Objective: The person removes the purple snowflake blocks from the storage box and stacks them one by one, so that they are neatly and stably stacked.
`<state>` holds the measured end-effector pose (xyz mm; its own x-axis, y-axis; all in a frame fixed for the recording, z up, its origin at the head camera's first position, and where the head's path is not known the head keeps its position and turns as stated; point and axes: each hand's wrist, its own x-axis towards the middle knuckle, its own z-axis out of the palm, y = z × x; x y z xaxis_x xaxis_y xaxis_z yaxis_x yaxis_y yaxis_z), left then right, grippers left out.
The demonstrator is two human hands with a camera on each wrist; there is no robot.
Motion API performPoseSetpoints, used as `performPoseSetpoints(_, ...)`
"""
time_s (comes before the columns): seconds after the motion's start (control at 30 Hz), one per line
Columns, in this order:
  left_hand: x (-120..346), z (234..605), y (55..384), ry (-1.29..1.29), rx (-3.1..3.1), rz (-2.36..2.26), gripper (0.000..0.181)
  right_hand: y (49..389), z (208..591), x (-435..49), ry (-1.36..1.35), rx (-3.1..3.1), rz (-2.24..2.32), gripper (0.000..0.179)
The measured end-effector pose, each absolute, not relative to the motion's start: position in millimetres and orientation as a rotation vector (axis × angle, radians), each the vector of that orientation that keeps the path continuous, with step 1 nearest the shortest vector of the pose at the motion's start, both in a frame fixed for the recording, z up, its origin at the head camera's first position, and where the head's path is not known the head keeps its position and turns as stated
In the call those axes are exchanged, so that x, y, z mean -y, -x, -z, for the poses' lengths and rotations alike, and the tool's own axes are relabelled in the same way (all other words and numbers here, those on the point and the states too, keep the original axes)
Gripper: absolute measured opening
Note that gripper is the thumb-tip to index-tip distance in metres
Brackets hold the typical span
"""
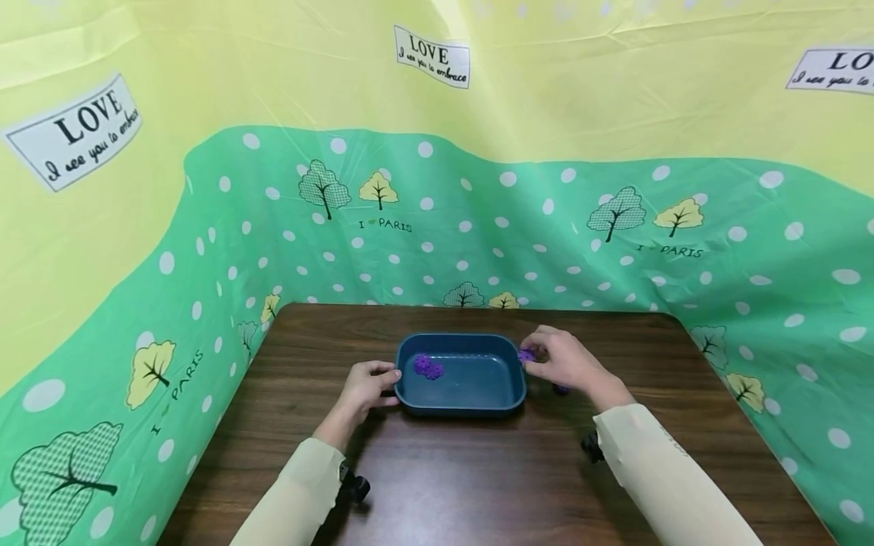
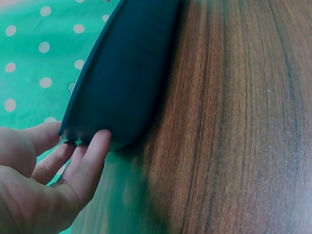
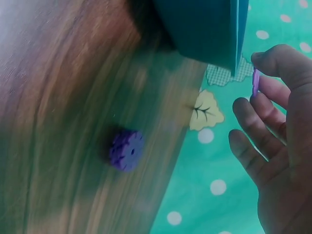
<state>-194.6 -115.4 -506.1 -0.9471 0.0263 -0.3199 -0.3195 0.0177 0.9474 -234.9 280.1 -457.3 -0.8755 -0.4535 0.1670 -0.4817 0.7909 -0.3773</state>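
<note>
A dark blue rectangular tray (image 1: 471,409) lies on the table with purple notched plastic discs (image 1: 429,368) inside, near its left end. My left hand (image 1: 369,388) holds that end, the thumb at the rim and the other fingers against the outer wall (image 2: 122,87). At the opposite end, my right hand (image 1: 561,359) pinches one purple notched disc (image 3: 255,82) between thumb and forefinger, just beside the rim. A short stack of purple notched discs (image 3: 126,150) sits on the wood below the right hand; in the head view the hand mostly covers it.
The dark wooden table (image 1: 471,478) extends around the tray. A green and yellow printed cloth (image 1: 519,227) hangs behind it and along both sides. Black wrist devices (image 1: 356,487) show under both pale sleeves.
</note>
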Motion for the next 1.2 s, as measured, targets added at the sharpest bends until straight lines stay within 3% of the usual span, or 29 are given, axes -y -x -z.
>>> performPoseSetpoints(1.2, 117, 506, 195, 0.301, -2.052, -1.992, 0.036, 222, 495, -345, -0.579, 3.043, -0.555, 0.026)
